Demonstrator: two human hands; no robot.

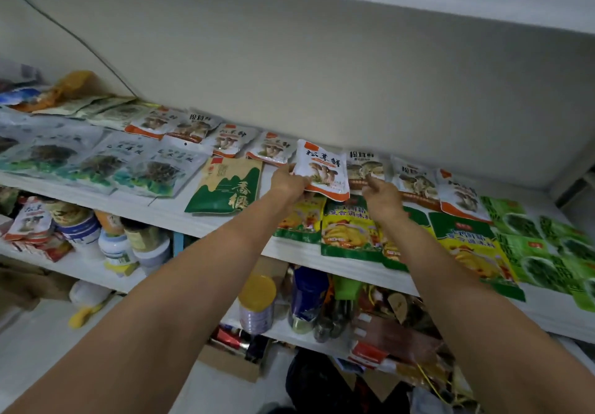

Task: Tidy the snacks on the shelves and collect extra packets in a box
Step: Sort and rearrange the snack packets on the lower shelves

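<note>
Holding: left hand [289, 181] pinches mushroom packet [323, 172] by its seven-o'clock corner.
Right hand [381, 194]: loosely curled, empty, at packet's four o'clock.
Placement: lay it flat into back row [365, 165], twelve o'clock, edges matching neighbours.

White orange-edged mushroom packet [323, 170] aslant above shelf [167, 209]

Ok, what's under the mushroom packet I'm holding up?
The mushroom packet overlaps the top of a yellow-and-green seasoning packet on the white shelf. The shelf spot directly behind it is covered, so nothing there can be seen.
</note>
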